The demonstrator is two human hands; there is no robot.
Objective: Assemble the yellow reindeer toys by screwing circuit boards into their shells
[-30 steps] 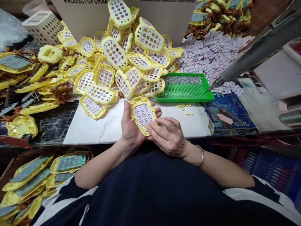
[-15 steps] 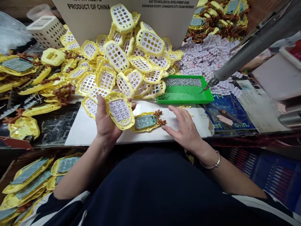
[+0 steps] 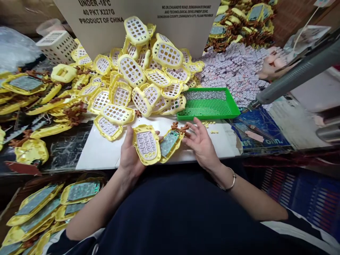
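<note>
My left hand [image 3: 131,153] is closed around the edge of a yellow plastic shell [image 3: 146,144], whose inner side faces up with a white button pad seated in it. Beside it, tilted and close to its right edge, is a matching yellow half [image 3: 170,143] with a green circuit board and brown antlers. My right hand [image 3: 199,143] grips this half by the antlers [image 3: 183,128], thumb and fingers pinched on them. Both pieces are above the white sheet [image 3: 90,152] at the table's front.
Yellow shells with white pads [image 3: 132,71] are heaped behind. A green tray [image 3: 212,115] holds small screws; a powered screwdriver [image 3: 276,88] hangs right of it. White buttons [image 3: 233,71] pile up near another person's hand [image 3: 273,63]. Circuit-board halves [image 3: 34,209] lie lower left.
My right hand has taken hold of the antlered half, which has turned and moved toward my body. My left hand has brought the shell down and right, next to it. The screwdriver has swung right.
</note>
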